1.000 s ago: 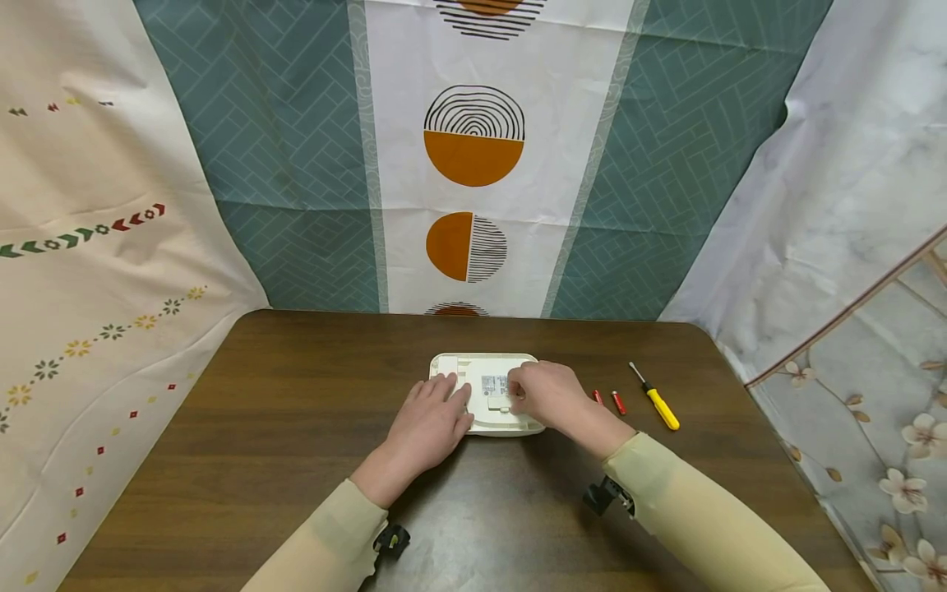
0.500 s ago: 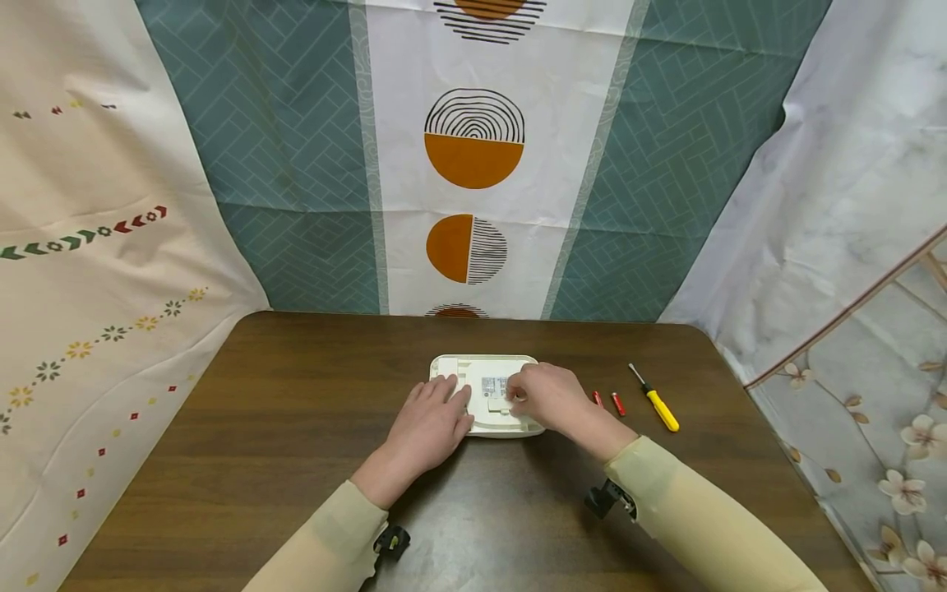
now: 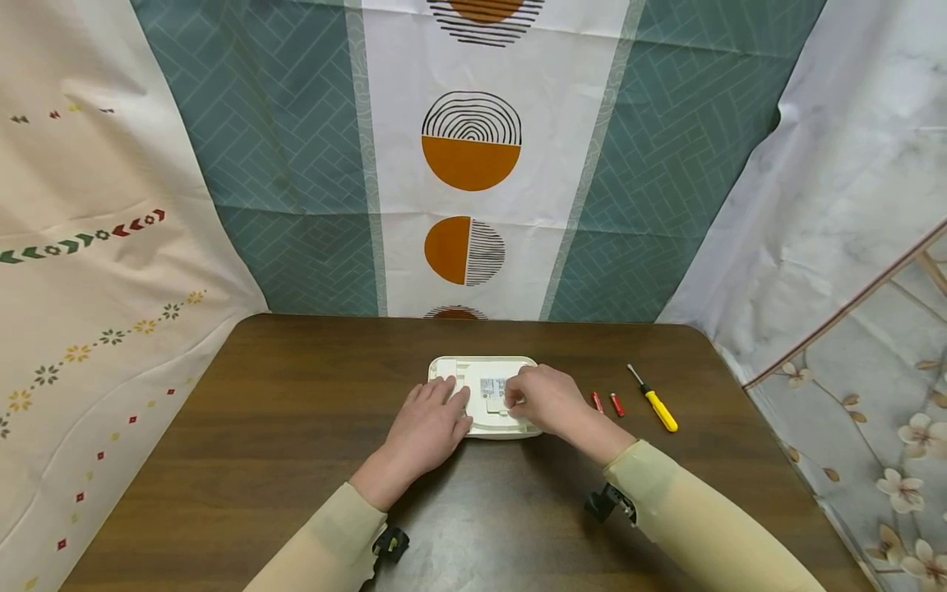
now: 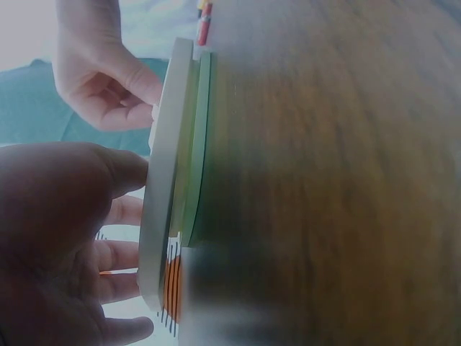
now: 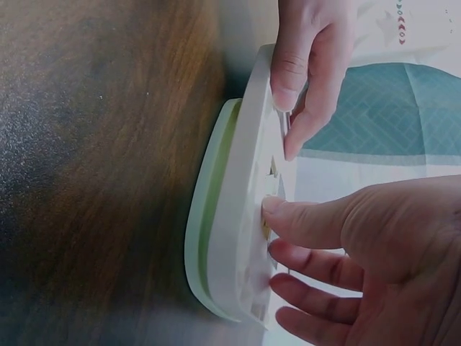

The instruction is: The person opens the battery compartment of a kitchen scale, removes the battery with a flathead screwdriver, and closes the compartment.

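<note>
A flat white device with rounded corners lies on the table, its underside up. It has a printed label and a small cream battery cover. A pale green layer shows beneath the white body in both wrist views. My left hand rests on the device's left part, fingers spread and fairly straight. At the battery cover, my right hand has its thumb and bent fingers closed on a small pale edge. The thumb hides part of that spot.
Two red batteries lie right of the device. Farther right is a screwdriver with a yellow handle, its tip pointing away. Patterned cloth hangs behind the brown table and along both sides.
Both hands stay almost in place on the device, with only slight finger movement at the right hand. The view has shifted a little.
</note>
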Tool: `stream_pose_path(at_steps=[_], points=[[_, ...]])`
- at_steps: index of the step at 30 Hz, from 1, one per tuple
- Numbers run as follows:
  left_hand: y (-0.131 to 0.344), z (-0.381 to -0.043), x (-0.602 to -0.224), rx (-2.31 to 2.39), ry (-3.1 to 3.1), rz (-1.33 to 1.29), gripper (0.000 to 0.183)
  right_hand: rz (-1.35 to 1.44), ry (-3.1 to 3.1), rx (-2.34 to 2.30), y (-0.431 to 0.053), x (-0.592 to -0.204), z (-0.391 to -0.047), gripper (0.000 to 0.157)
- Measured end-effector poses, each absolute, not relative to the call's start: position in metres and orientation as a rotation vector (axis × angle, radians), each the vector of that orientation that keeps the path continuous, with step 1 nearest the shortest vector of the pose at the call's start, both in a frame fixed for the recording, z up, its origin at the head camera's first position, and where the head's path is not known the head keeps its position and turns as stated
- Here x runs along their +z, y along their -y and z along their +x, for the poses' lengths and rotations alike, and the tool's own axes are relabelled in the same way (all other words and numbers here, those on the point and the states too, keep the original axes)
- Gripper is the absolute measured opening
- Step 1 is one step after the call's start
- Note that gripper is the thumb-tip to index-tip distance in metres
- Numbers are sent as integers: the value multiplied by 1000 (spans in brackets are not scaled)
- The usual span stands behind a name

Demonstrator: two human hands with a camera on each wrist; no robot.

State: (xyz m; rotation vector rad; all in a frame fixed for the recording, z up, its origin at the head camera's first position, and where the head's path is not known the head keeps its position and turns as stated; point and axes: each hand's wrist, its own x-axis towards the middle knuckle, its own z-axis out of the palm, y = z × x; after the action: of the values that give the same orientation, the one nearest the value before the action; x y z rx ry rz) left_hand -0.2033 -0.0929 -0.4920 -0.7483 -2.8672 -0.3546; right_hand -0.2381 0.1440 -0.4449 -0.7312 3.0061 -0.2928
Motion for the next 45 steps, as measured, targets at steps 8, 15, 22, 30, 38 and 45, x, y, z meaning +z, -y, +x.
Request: stream_pose_path(at_steps=[8, 15, 22, 30, 38, 45], points=[[93, -202, -493, -364, 2870, -748, 49, -730, -3008, -299, -145, -445, -237, 18], [93, -202, -493, -358, 2869, -748, 49, -747, -3031, -335, -146, -450, -238, 18], [93, -202, -493, -350, 2866, -749, 49, -710, -3044, -359, -145, -454, -240, 20], [92, -203, -494, -347, 2875, -740, 49, -703, -3072, -395, -146, -458, -241, 19], [92, -203, -493, -353, 2875, -741, 49, -694, -3121, -411, -146, -462, -241, 23], [93, -202, -492, -359, 2880, -740, 49, -724, -3174, -414, -149, -466, -233, 17]])
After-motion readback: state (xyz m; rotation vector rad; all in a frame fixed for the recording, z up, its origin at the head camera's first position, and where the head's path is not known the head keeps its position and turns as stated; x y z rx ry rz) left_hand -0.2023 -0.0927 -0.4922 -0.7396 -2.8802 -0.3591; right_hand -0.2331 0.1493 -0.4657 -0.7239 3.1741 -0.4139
